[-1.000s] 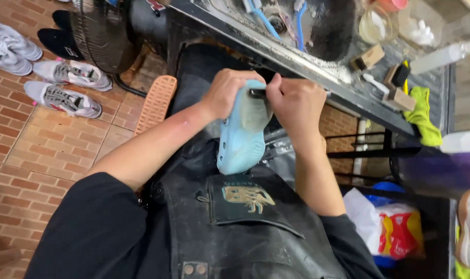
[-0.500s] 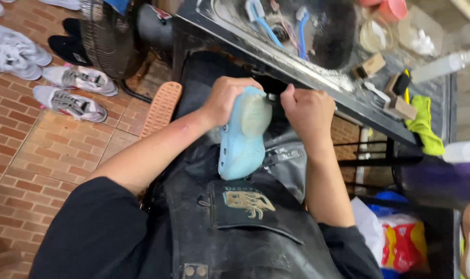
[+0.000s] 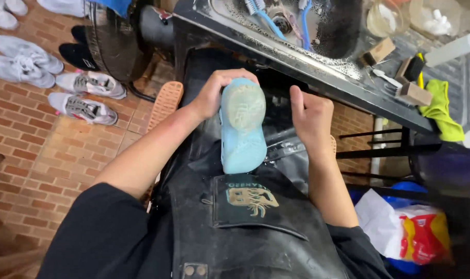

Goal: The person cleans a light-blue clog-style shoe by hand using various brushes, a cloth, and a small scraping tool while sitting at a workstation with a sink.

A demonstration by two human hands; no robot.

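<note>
A brick floor (image 3: pixel 33 150) of reddish pavers fills the left side of the view, running under everything else. Across the top lies a dark metal sink bench (image 3: pixel 317 67), its wet basin flecked with foam and holding blue-handled brushes (image 3: pixel 261 13); more brushes and small blocks sit along its right end, beside a yellow-green cloth (image 3: pixel 442 108). A black standing fan (image 3: pixel 116 41) stands on the floor at the bench's left corner. The person's lap is covered by a black apron (image 3: pixel 255 227) with a pocket patch, which takes up the lower middle.

On the bricks at far left, several pale sneakers (image 3: pixel 85 95) lie in a loose row, and an orange sandal sole (image 3: pixel 165 103) rests just beside the person's knee. At lower right, a white, red and yellow bag (image 3: pixel 411 227) sits under the bench frame.

The light blue shoe (image 3: pixel 243 126) stands sole-up on the apron, just below the bench edge. The left hand (image 3: pixel 217 93) is curled around its upper end, fingers wrapped over the top. The right hand (image 3: pixel 310 113) is just beside the shoe, closed into a loose fist; whether it pinches anything cannot be told.
</note>
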